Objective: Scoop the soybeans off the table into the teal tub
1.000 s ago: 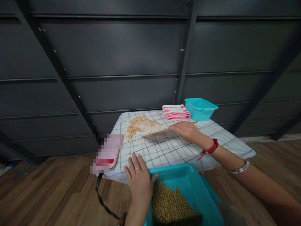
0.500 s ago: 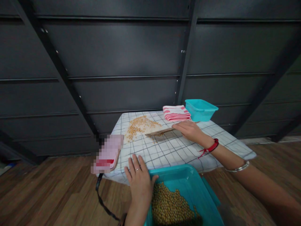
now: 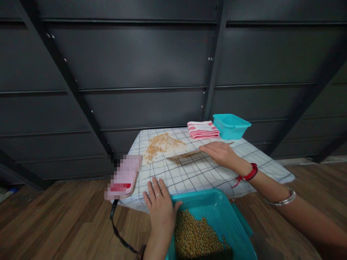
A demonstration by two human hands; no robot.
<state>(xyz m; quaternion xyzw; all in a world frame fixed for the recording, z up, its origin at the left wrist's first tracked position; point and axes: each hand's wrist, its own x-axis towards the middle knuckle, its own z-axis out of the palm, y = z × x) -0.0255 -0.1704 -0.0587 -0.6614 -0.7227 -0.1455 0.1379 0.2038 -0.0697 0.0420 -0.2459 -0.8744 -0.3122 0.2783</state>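
My right hand (image 3: 221, 153) grips a thin, flat brownish board (image 3: 184, 155) by its upper edge, holding it low over the checked cloth. The board's far end points left, just in front of a spread of yellow beans (image 3: 157, 144) and pale, finer grains (image 3: 171, 144). Whether its lower edge touches the cloth is unclear. My left hand (image 3: 161, 207) lies open with its fingers stretched over the front of the cloth. Its thumb rests at the rim of a teal tub (image 3: 217, 196), which holds a heap of greenish-yellow beans (image 3: 197, 234).
A folded pink-and-white towel (image 3: 203, 130) lies at the back of the cloth-covered table (image 3: 260, 162), beside a smaller turquoise tub (image 3: 232, 127). A pink phone-like item (image 3: 124, 175) with a black strap sits at the left edge. Dark metal panels (image 3: 143, 57) stand behind.
My right hand has shifted slightly to the right, and the board has come slightly lower and nearer to me. My left hand stays put.
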